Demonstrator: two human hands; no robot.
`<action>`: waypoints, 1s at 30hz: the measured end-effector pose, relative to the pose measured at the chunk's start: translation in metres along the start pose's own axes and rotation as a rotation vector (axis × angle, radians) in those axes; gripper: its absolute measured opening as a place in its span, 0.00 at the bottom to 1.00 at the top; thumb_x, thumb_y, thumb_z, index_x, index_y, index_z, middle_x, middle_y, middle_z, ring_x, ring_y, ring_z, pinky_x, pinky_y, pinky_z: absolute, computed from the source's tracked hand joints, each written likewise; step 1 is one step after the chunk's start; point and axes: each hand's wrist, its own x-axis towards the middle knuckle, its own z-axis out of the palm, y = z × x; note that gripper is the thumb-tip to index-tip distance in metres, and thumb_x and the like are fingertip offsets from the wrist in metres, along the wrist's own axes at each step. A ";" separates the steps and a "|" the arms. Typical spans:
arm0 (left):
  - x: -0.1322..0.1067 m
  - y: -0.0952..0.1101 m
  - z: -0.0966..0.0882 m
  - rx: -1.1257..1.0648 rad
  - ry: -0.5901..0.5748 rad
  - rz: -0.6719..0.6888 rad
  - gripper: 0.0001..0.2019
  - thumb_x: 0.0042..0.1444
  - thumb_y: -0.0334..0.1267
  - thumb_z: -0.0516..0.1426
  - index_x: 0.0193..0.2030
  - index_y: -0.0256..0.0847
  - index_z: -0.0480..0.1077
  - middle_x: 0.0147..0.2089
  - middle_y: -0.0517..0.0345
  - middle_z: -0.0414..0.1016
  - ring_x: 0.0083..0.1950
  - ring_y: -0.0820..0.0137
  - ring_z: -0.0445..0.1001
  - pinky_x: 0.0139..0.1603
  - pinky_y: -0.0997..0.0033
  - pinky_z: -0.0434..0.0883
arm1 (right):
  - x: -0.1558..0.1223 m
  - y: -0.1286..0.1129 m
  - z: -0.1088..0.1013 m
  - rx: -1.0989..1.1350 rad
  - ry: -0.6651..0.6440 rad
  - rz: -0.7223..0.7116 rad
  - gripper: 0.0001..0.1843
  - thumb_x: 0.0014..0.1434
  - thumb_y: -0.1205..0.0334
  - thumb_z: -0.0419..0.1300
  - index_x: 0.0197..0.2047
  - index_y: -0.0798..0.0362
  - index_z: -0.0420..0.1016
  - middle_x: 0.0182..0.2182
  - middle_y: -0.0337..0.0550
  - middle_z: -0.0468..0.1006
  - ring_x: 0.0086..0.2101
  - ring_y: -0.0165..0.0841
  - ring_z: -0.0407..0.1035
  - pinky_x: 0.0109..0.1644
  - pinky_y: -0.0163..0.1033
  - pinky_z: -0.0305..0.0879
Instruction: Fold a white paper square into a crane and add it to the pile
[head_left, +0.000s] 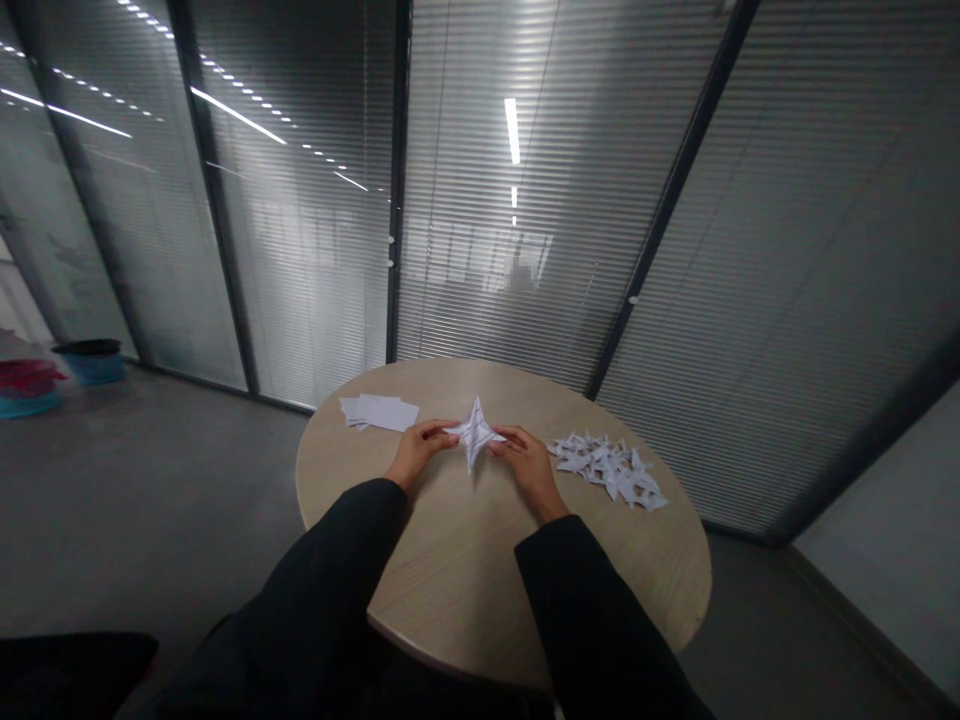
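Okay so closest to me are my black sleeves (322,560), both arms reaching forward over a round, pale wood-look table (457,570). My left hand (420,450) and right hand (527,465) sit close together near the middle of the table, narrow apart, and they're both holding the same thing. It's a white paper star (474,432), pointy and creased, pinched between them with my fingers (439,431) on its left side and the right hand's fingertips against its right side. It's held up just above the tabletop, with one point aimed down toward me.

Just left of my left hand there's a small stack of blank paper (379,412), loose white sheets lying flat and a bit fanned out near the far edge. Over to the right of my right hand is a messy pile of folded paper pieces (607,470), all spiky and overlapping, close to the table's right edge.

Past the table there's a gray floor (150,480), and off on the far left are a blue tub (94,365) and a teal tub (30,400) with something pink in it. Behind everything runs a glass wall with blinds (487,250), ceiling lights reflecting in it
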 end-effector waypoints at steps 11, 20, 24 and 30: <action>0.001 -0.006 -0.005 0.028 0.057 -0.012 0.20 0.36 0.40 0.67 0.37 0.33 0.78 0.30 0.51 0.78 0.30 0.69 0.73 0.37 0.67 0.71 | 0.005 0.011 -0.004 -0.050 0.082 0.063 0.18 0.37 0.54 0.70 0.32 0.55 0.78 0.24 0.42 0.78 0.26 0.34 0.72 0.32 0.39 0.70; 0.004 -0.008 -0.008 0.114 0.088 0.026 0.18 0.37 0.40 0.66 0.36 0.32 0.78 0.32 0.48 0.79 0.29 0.70 0.72 0.33 0.68 0.70 | 0.008 0.015 -0.008 -0.125 0.142 0.047 0.18 0.37 0.54 0.69 0.31 0.56 0.79 0.22 0.43 0.78 0.24 0.34 0.72 0.30 0.39 0.70; 0.005 -0.008 -0.009 0.113 0.121 0.029 0.19 0.36 0.42 0.66 0.35 0.32 0.78 0.31 0.48 0.79 0.28 0.70 0.72 0.33 0.68 0.70 | 0.009 0.015 -0.010 -0.135 0.164 0.044 0.17 0.38 0.53 0.69 0.30 0.56 0.79 0.21 0.43 0.78 0.24 0.35 0.72 0.30 0.39 0.70; 0.004 -0.007 -0.010 0.163 0.122 0.032 0.18 0.38 0.42 0.65 0.35 0.32 0.78 0.30 0.48 0.79 0.28 0.70 0.72 0.32 0.69 0.70 | 0.008 0.015 -0.011 -0.188 0.158 0.041 0.15 0.40 0.54 0.67 0.31 0.56 0.79 0.22 0.44 0.79 0.25 0.36 0.73 0.30 0.40 0.70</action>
